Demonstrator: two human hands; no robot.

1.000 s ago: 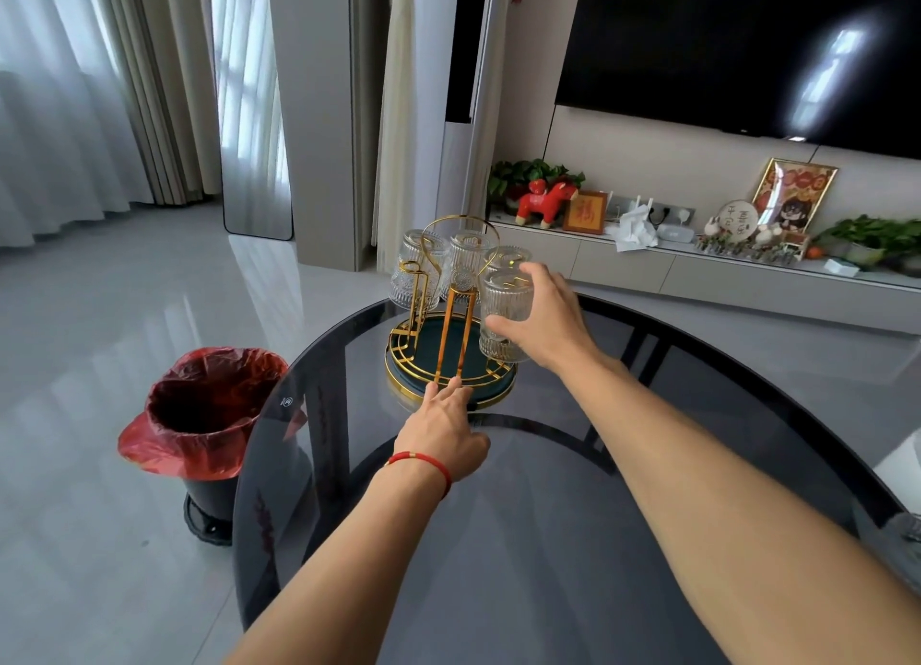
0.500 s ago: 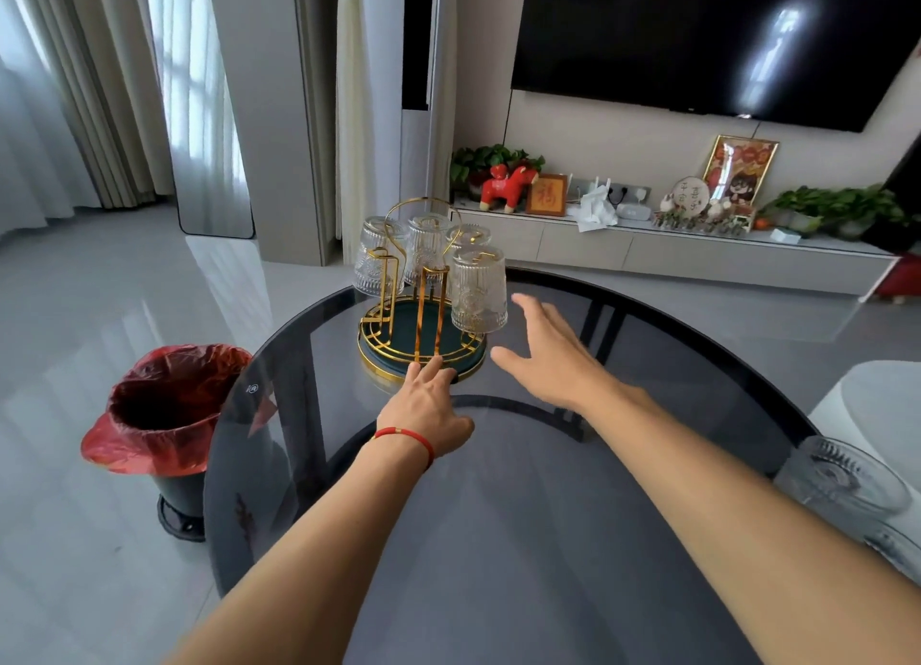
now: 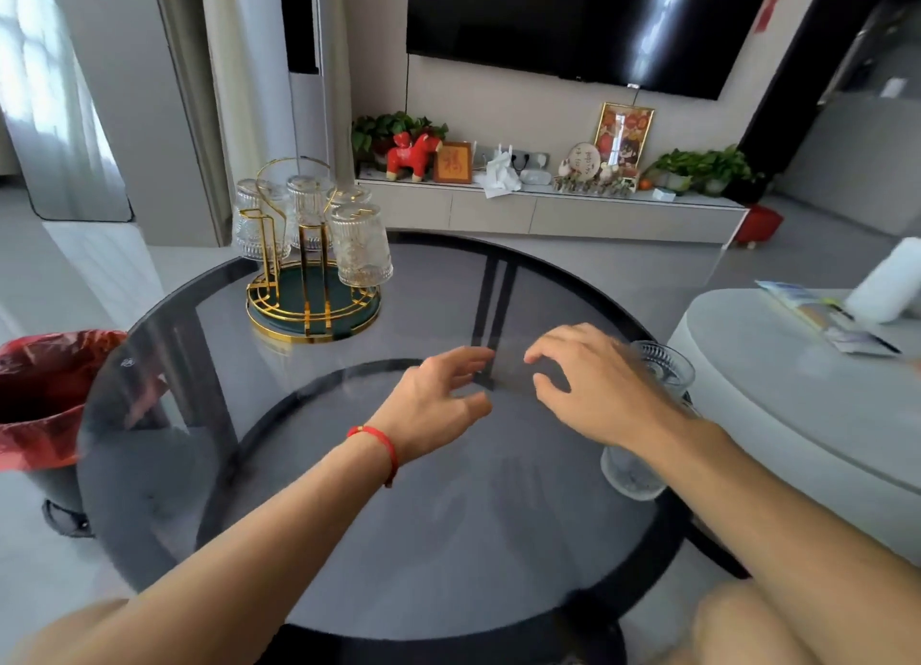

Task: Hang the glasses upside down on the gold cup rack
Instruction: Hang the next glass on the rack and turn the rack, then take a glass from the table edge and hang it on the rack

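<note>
A single wide-angle camera is sitting on the person's head, looking forward and down across a round dark glass table [image 3: 349, 540], so both forearms are running up from the bottom edge toward the middle of the frame. It is sitting close over the near rim of the table, with the gold cup rack [image 3: 311, 276] lying farther off at the upper left and a wall with a television [image 3: 573, 21] facing it at the back. The wide lens is bending straight lines near the edges.

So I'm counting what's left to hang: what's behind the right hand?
One upright glass stands on the table behind the right hand; its middle is covered by the wrist.
</note>
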